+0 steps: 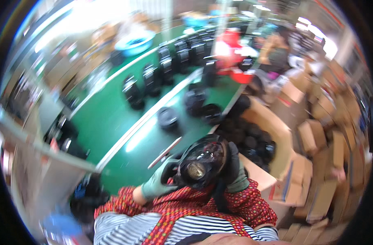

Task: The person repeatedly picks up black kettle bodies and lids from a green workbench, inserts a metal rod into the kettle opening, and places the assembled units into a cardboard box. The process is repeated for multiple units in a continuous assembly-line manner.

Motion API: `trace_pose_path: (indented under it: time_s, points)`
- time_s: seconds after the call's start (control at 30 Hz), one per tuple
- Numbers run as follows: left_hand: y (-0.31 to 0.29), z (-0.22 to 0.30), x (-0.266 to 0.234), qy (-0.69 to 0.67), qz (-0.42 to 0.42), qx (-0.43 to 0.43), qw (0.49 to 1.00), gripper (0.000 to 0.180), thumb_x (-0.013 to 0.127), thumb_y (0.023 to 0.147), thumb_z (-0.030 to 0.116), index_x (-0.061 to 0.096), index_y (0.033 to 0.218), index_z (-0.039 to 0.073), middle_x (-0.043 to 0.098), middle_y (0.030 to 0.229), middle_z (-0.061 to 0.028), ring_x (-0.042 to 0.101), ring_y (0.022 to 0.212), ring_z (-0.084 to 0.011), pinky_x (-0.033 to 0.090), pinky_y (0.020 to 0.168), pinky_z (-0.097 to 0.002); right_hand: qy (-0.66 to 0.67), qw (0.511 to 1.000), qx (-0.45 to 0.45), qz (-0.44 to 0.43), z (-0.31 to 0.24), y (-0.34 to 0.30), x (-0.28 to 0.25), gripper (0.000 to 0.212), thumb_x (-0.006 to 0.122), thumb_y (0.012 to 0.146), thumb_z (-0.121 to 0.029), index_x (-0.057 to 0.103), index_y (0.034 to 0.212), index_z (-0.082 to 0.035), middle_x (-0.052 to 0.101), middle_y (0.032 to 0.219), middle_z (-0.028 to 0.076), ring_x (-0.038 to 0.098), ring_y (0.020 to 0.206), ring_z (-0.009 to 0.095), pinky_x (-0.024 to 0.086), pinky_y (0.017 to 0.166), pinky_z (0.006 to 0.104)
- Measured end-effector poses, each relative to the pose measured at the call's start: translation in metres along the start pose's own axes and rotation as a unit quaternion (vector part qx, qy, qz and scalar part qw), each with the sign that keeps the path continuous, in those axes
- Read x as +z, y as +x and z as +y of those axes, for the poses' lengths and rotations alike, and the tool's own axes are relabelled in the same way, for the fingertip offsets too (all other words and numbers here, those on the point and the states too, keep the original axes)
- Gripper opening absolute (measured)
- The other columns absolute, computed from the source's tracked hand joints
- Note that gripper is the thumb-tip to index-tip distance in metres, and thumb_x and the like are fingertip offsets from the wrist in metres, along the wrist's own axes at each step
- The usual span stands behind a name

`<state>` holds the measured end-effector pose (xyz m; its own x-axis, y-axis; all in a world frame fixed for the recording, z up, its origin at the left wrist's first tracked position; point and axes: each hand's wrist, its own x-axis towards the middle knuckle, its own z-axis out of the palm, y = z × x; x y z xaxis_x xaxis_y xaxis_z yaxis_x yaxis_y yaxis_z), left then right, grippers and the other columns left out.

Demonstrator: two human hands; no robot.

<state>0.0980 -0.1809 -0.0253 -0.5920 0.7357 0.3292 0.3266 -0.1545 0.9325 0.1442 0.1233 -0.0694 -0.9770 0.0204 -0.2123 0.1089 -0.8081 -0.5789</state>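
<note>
In front of my chest is a large rounded glossy black housing (pixel 206 161), with a gold-coloured round part low on it and reddish bits showing inside. My left hand (pixel 160 181), in a grey-green glove, is closed on its left side. Gripping the right side is my right hand (pixel 238 181), also gloved and dark over the fingers, partly hidden behind the housing. A thin pale stick-like piece (pixel 164 153) slants just above my left hand; blur hides whether I hold it. Black rounded parts (pixel 168 117) stand on the green belt (pixel 141 157) ahead.
More black units (pixel 152 79) line the belt's far lane beyond a pale divider (pixel 147 122). A large open carton (pixel 286 157) full of black parts sits at my right, beside stacked cardboard boxes (pixel 313 136). A blue basin (pixel 135 44) and red items (pixel 231 49) lie farther off.
</note>
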Motion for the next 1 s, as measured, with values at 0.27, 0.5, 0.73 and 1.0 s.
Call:
trace_pose_path:
  time_s: [0.27, 0.5, 0.73, 1.0]
  points:
    - [-0.079, 0.021, -0.079, -0.175, 0.408, -0.264, 0.856, 0.045, 0.063, 0.109, 0.028, 0.058, 0.143, -0.002, 0.071, 0.127, -0.0150, 0.075, 0.103, -0.0304, 0.066, 0.087, -0.0448, -0.305, 0.952, 0.029, 0.003, 0.045, 0.010, 0.029, 0.044, 0.051, 0.112, -0.026, 0.052, 0.150, -0.004, 0.062, 0.134, 0.012, 0.066, 0.111, 0.020, 0.057, 0.095, 0.0340]
    - [-0.057, -0.119, -0.257, 0.060, 0.587, -0.196, 0.783, 0.034, 0.084, 0.095, 0.028, 0.073, 0.112, -0.001, 0.070, 0.088, -0.0016, 0.065, 0.075, -0.0107, 0.056, 0.067, -0.0277, -0.294, 0.954, 0.007, 0.050, 0.041, 0.006, 0.031, 0.049, 0.048, 0.115, -0.036, 0.058, 0.144, 0.003, 0.066, 0.124, 0.013, 0.068, 0.100, 0.018, 0.056, 0.091, 0.0323]
    - [0.003, -0.195, -0.345, 0.130, 0.644, -0.221, 0.721, 0.050, 0.086, 0.089, 0.043, 0.075, 0.115, 0.001, 0.075, 0.085, -0.0111, 0.071, 0.074, -0.0210, 0.059, 0.070, -0.0357, -0.318, 0.943, 0.031, 0.092, 0.028, -0.002, 0.025, 0.048, 0.045, 0.116, -0.036, 0.058, 0.144, 0.001, 0.067, 0.124, 0.014, 0.069, 0.102, 0.021, 0.056, 0.094, 0.0352]
    - [-0.067, -0.136, -0.326, 0.441, 0.638, -0.311, 0.549, 0.124, 0.089, 0.078, 0.053, 0.020, 0.168, 0.002, 0.016, 0.171, -0.0350, 0.037, 0.153, -0.0500, 0.038, 0.124, -0.0473, -0.327, 0.940, 0.018, 0.090, 0.038, -0.004, 0.009, 0.054, 0.045, 0.115, -0.041, 0.059, 0.142, 0.004, 0.069, 0.119, 0.014, 0.068, 0.096, 0.019, 0.055, 0.090, 0.0348]
